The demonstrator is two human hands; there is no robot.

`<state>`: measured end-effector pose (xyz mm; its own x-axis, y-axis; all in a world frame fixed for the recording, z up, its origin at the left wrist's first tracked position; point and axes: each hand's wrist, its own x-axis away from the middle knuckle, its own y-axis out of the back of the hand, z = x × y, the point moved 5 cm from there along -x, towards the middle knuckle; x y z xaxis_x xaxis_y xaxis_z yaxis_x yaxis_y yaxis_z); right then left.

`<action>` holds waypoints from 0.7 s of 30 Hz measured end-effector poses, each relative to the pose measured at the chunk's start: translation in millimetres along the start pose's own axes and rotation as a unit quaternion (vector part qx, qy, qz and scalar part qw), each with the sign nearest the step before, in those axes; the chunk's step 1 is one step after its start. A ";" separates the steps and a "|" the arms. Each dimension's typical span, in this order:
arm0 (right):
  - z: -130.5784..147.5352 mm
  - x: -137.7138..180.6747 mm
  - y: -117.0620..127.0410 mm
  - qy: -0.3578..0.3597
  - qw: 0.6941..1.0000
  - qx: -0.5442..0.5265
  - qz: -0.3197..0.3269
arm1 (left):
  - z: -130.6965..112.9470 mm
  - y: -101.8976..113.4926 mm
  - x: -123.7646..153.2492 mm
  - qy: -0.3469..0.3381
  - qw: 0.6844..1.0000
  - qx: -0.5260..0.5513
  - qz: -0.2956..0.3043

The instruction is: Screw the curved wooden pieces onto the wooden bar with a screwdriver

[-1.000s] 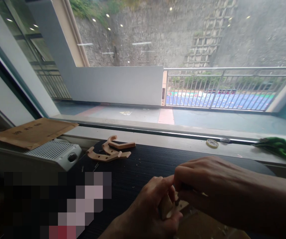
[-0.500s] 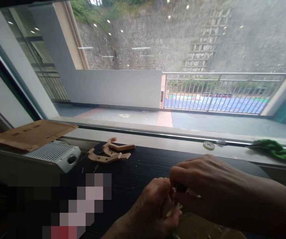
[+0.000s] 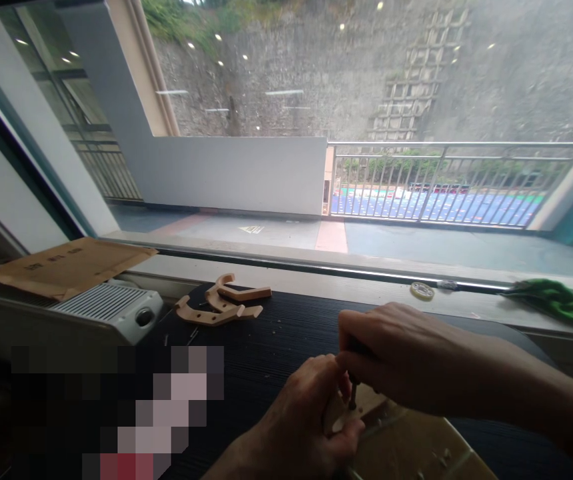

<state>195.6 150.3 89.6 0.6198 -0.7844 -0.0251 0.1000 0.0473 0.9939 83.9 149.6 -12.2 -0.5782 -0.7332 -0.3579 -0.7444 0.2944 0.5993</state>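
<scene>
My left hand (image 3: 299, 423) is closed round a small pale wooden piece (image 3: 339, 413) near the bottom edge of the view. My right hand (image 3: 396, 360) is closed on a dark tool handle, with its thin shaft (image 3: 352, 397) pointing down onto the wooden piece. Under both hands lies a larger tan wooden board (image 3: 406, 447) on the black ribbed mat (image 3: 266, 333). Much of the tool is hidden inside the fist.
Several curved wooden parts (image 3: 221, 303) lie at the mat's far left. A white heater (image 3: 109, 310) with brown cardboard (image 3: 61, 267) on it stands at the left. On the window sill sit a tape roll (image 3: 422, 290) and a green cloth (image 3: 554, 299).
My right hand has risen slightly, and the tool's shaft now shows below it. The tan board shows more at the bottom right.
</scene>
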 end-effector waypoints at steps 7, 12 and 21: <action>6.1 1.4 9.2 0.034 0.999 0.005 0.021 | -3.1 -1.4 0.6 -0.019 1.000 0.002 0.009; 3.8 1.2 6.3 0.029 0.999 -0.014 0.020 | -1.7 -1.1 0.3 0.001 1.000 -0.002 0.002; -10.6 4.8 -16.0 -0.042 0.983 -0.162 -0.069 | -1.1 -0.3 -1.6 -0.018 1.000 -0.011 0.006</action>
<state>205.2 152.4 72.4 0.5175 -0.8449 -0.1356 0.4304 0.1200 0.8946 85.4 150.0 -11.0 -0.5988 -0.7076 -0.3751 -0.7299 0.2892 0.6194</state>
